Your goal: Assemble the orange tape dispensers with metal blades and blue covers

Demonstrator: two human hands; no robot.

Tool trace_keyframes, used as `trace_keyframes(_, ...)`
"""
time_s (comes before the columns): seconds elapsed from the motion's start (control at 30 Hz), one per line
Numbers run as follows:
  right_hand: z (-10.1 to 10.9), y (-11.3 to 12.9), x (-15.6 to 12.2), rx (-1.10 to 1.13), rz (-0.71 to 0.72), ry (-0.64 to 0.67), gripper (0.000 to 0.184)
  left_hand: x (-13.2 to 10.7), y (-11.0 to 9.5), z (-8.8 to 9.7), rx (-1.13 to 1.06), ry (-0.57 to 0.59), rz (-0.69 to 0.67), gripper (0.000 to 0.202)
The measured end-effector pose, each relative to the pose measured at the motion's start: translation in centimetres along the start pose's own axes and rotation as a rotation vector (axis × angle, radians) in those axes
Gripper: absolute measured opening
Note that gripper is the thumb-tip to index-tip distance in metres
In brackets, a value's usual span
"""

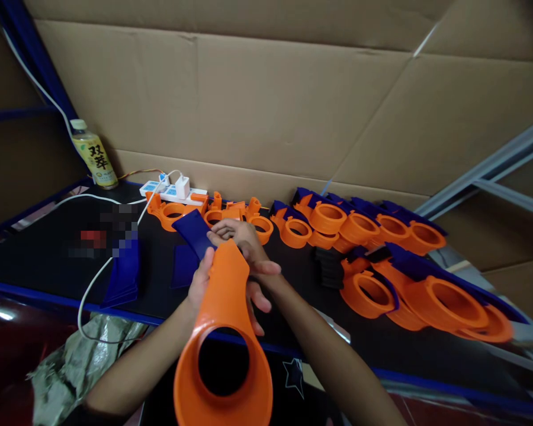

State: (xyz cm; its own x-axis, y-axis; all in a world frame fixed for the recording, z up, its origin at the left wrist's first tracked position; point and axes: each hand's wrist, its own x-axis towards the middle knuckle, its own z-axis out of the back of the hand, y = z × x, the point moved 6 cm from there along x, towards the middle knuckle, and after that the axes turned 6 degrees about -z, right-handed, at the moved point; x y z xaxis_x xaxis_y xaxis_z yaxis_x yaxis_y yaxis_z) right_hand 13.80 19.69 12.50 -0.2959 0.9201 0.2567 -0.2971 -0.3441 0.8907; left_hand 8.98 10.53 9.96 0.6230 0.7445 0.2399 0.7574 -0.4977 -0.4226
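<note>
An orange plastic tape dispenser body [224, 290], with a wide ring at its near end, is held up in front of me. My left hand [199, 281] grips its narrow upper part, thumb along the left side and fingers showing past the right edge. Behind it, my right hand [235, 234] has its curled fingers at the right edge of a tilted dark blue plate [193, 231] and appears to pinch it; the contact is partly hidden. Another blue plate [184, 266] lies on the black table just below that one.
Several orange-and-blue dispensers [326, 219] line the back and right of the table [288, 296]. Black grip-like parts [328, 266] lie near them. To the left are stacked blue plates [123, 275], a white cable [93, 284], a power strip [173, 191] and a bottle [94, 157]. Cardboard [249, 100] walls the back.
</note>
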Motion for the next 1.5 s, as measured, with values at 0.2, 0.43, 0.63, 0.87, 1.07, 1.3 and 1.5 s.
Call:
trace_keyframes(0.2, 3.3, 0.6, -2.1, 0.415, -0.192, 0.154, 0.024, 0.1, -1.2, -1.9, 0.038, 0.121, -0.082, 0.044)
trace_keyframes(0.43, 3.7, 0.7, -3.5, 0.599, -0.309, 0.172, 0.03, 0.3, -2.3, -2.5, 0.041, 0.037, 0.006, 0.034)
trace_keyframes(0.63, 6.0, 2.2, -3.4, 0.541, -0.229, 0.146, 0.037, 0.4, -2.9, -2.1, 0.079, -0.053, -0.031, 0.033)
trace_keyframes(0.87, 8.2, 2.2, -3.7, 0.517, -0.128, 0.106, 0.057, 1.0, -3.7, -1.5, 0.248, -0.148, -0.215, 0.047)
trace_keyframes(1.07, 9.1, 2.1, -4.3, 0.287, -0.007, 0.034, 0.047, 1.4, -4.7, 0.0, 0.272, -0.363, -0.448, 0.034)
trace_keyframes(1.3, 9.0, 2.6, -4.6, 0.061, 0.057, 0.041, 0.039, 1.2, -4.9, 2.0, 0.326, -0.567, -0.553, 0.03)
trace_keyframes(1.5, 8.2, 2.9, -4.8, -0.044, 0.117, 0.094, 0.036, 1.3, -5.1, 1.7, 0.366, -0.532, -0.574, 0.028)
